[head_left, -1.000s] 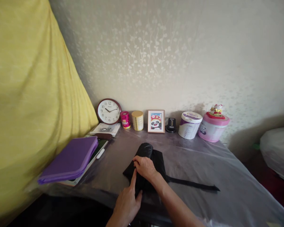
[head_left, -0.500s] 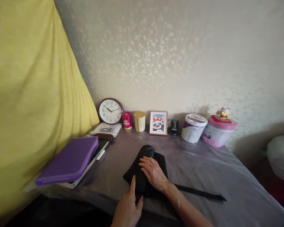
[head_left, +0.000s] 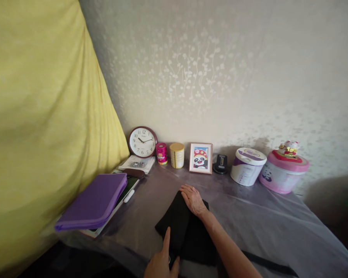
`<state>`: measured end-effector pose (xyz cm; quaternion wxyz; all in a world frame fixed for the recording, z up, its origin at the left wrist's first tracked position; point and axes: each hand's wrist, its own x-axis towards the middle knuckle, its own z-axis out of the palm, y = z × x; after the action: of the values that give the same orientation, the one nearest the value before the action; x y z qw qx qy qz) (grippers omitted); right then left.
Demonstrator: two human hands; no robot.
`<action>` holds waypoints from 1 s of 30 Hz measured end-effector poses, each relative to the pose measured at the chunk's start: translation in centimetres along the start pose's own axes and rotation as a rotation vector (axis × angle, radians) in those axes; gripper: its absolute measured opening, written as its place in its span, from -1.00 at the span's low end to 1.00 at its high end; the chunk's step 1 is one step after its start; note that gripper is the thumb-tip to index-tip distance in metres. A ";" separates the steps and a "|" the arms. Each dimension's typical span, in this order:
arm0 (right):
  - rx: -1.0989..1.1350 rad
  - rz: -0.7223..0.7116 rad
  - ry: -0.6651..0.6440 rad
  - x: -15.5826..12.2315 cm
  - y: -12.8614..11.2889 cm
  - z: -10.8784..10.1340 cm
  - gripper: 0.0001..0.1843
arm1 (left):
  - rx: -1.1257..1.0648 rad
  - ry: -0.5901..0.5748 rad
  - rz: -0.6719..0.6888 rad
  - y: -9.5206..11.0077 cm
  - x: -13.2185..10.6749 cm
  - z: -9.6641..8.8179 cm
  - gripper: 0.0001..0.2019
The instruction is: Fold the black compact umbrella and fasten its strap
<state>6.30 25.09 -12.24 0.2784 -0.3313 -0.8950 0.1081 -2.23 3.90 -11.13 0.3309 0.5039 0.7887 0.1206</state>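
A folded piece of black cloth (head_left: 176, 216) lies near the table's front edge, with a black strap (head_left: 268, 263) trailing from it to the right. My right hand (head_left: 193, 201) rests flat across the far edge of the cloth, fingers stretched out. At the near left side of the cloth, my left hand (head_left: 161, 258) has its index finger extended and its thumb apart, both touching the fabric. Its remaining fingers are mostly hidden. What kind of cloth item this is I cannot tell.
A purple zip folder (head_left: 94, 202) lies on a book at the left, by a yellow curtain (head_left: 46, 116). Along the wall stand a clock (head_left: 143, 142), a pink tin (head_left: 161, 153), a yellow tin (head_left: 176, 155), a panda picture frame (head_left: 201, 158) and two tubs (head_left: 247, 170).
My right hand has slid to the cloth's far edge, and the bulge there now lies flatter. The left hand stays at the near side. The camera view has shifted slightly.
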 end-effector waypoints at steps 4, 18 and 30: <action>-0.061 0.172 0.133 -0.2 0.1 -0.9 -0.64 | -0.006 -0.001 -0.013 0.0 0.2 0.1 -0.26; 0.312 0.347 0.146 -2.3 3.9 -3.4 -0.68 | -0.105 0.109 0.040 -0.6 -0.1 0.8 -0.34; 0.339 0.635 0.073 -8.4 3.5 -5.1 -0.76 | -0.557 0.003 0.037 -0.8 -0.9 -0.3 -0.34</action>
<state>16.31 22.24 -12.97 0.3134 -0.5457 -0.7064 0.3242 -2.75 2.79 -10.92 0.4530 0.4078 0.7163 0.3396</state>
